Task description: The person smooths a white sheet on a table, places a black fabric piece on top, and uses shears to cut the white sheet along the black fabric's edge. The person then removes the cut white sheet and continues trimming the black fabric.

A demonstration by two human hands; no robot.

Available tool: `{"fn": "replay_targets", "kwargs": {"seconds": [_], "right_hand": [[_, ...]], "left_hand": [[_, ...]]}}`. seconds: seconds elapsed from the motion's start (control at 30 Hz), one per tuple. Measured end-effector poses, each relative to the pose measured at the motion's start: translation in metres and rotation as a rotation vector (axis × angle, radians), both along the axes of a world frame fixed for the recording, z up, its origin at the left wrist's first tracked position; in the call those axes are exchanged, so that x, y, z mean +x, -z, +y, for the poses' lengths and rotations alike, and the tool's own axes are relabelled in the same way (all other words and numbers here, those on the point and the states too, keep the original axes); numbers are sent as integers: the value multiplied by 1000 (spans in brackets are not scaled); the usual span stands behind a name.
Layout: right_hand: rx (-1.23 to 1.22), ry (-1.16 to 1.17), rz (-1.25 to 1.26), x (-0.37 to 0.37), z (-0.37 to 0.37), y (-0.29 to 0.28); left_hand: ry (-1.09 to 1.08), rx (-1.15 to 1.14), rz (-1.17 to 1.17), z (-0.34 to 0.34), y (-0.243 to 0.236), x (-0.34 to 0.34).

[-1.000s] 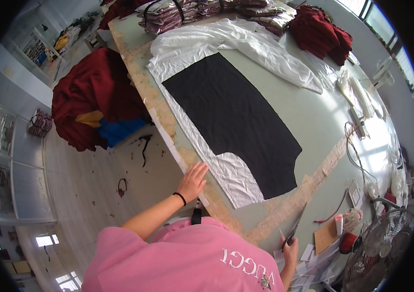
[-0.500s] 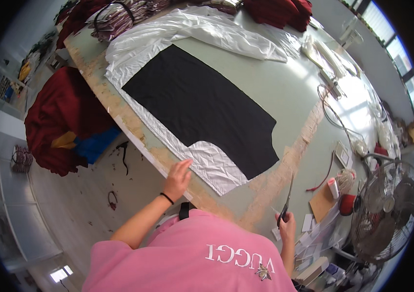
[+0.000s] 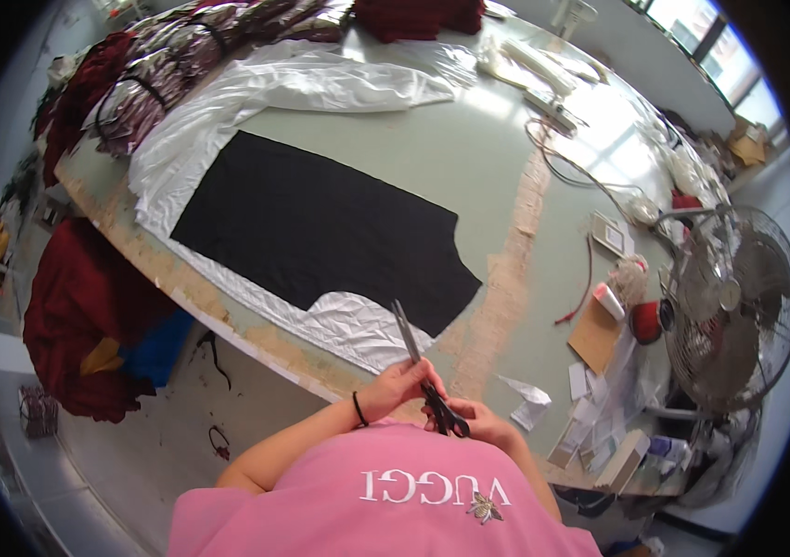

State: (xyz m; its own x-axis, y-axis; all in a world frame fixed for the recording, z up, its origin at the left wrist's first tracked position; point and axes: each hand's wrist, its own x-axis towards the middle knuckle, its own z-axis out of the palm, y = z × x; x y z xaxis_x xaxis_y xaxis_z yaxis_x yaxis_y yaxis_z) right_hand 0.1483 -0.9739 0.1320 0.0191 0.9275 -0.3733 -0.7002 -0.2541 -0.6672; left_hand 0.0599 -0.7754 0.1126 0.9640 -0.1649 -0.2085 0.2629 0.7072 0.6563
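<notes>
In front of my chest, at the table's near edge, both hands meet on a pair of scissors point(image 3: 406, 331). My left hand point(image 3: 397, 388) is closed around the scissors near the base of the blades, which point up and away. My right hand point(image 3: 480, 423) is closed at the black handles, its fingers partly hidden. Just beyond the tips lies a black cut fabric panel point(image 3: 330, 227), flat on crinkled white fabric point(image 3: 369, 330). The white shows in the panel's curved notch and along its near side. A small white scrap point(image 3: 531, 401) rests right of my right hand.
At right stand a metal fan point(image 3: 727, 292), a red thread spool point(image 3: 645, 321) and brown card point(image 3: 596, 336). A cable point(image 3: 566, 176) loops across the far right. Bundled fabric point(image 3: 163, 79) fills the far left, and dark red cloth point(image 3: 79, 306) hangs beside the table's left edge.
My right hand has brought the scissors leftward to my left hand, which has come off the table edge and now grips them. The view has turned, so the fabric appears further left.
</notes>
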Motion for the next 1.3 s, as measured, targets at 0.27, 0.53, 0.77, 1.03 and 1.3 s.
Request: {"fn": "replay_targets", "kwargs": {"seconds": [0.27, 0.53, 0.77, 1.03, 1.3], "right_hand": [[-243, 9, -280, 0, -3, -3], [-542, -222, -425, 39, -64, -9], [-641, -397, -343, 84, -78, 14], [-529, -505, -326, 123, -48, 30], [-516, -606, -378, 134, -34, 38]], "left_hand": [[39, 314, 39, -5, 4, 11], [-289, 1494, -184, 5, 49, -29], [-259, 1701, -260, -13, 47, -13], [-243, 1788, -160, -27, 61, 3], [-262, 1835, -96, -33, 68, 8]]}}
